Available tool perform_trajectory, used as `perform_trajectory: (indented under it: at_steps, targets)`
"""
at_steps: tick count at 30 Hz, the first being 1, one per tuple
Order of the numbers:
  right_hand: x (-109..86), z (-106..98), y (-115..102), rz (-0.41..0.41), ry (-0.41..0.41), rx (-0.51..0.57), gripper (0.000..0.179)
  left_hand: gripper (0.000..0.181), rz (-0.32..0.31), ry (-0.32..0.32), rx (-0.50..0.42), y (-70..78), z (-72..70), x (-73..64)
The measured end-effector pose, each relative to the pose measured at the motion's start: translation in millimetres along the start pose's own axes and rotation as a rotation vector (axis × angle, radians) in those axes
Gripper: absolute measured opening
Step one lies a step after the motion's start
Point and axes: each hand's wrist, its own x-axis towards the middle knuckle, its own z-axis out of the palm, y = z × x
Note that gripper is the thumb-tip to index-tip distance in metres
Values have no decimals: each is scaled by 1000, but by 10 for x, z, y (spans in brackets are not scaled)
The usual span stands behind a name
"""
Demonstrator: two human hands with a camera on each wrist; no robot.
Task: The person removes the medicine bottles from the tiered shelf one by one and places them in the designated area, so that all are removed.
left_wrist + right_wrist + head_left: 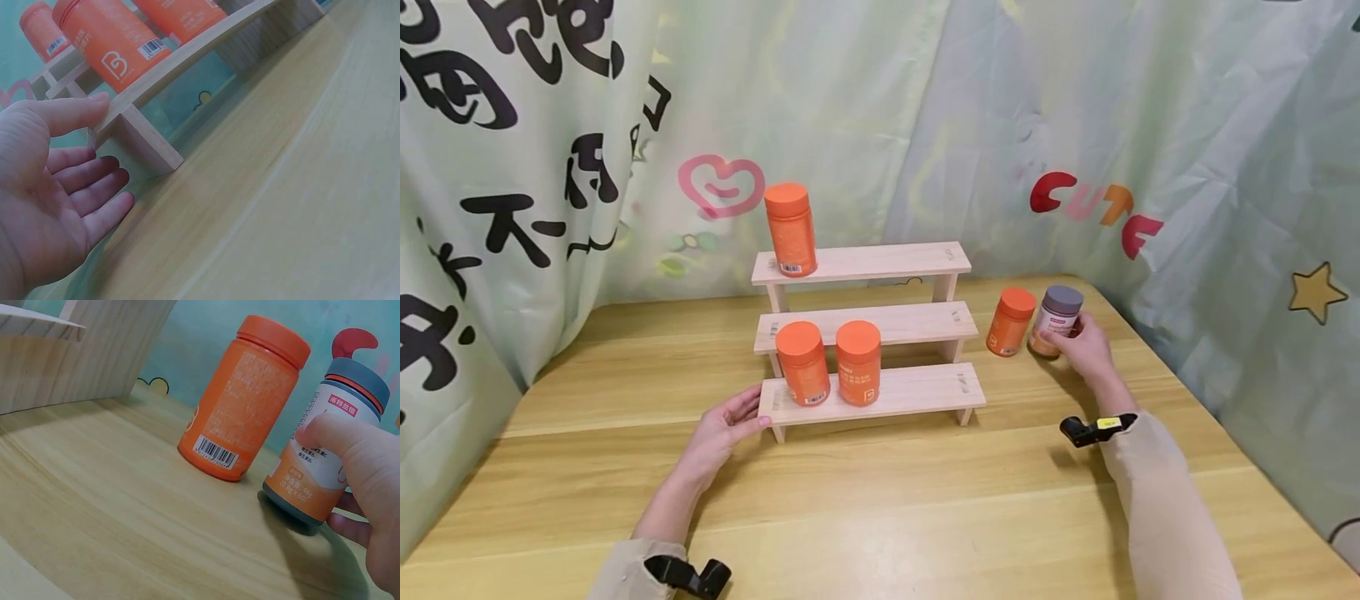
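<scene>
A grey-capped bottle is grasped at the right end of the bench by the right hand, with the thumb pressed across its label and the fingers curled behind; whether its base is touching the bench cannot be told. Just beside it, an orange bottle is left standing on the bench, to the right of a three-tier wooden stand. The left end of the stand's lowest tier is touched by the thumb of the left hand, whose other fingers are held loosely extended below, clenched round nothing. Two orange bottles, a left one and a right one, are borne side by side on that tier. Another, the top bottle, is set at the left end of the highest tier. The bench is backed by a printed curtain.
</scene>
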Motion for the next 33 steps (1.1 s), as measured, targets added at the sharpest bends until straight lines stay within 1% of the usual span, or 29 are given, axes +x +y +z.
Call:
perform_trajectory:
  at_steps: [4, 8, 14, 21, 28, 33]
  targets:
    - [-1, 37, 18, -1, -14, -1, 56, 66, 5, 6, 4, -5, 4, -6]
    - [4, 60, 27, 11, -46, 9, 61, 65, 2, 2, 6, 5, 8, -11]
    - [27, 68, 13, 34, -89, 56, 65, 66, 9, -6, 9, 19, 2, -8]
    - [28, 53, -13, 19, -116, 85, 64, 66, 7, -2, -12, 9, -4, 4]
    - [27, -4, -43, 7, -118, 106, 67, 66, 15, -13, -35, 20, -3, -3]
    - [13, -106, -132, 16, -114, 146, 73, 65, 5, -5, -6, 12, -11, 0]
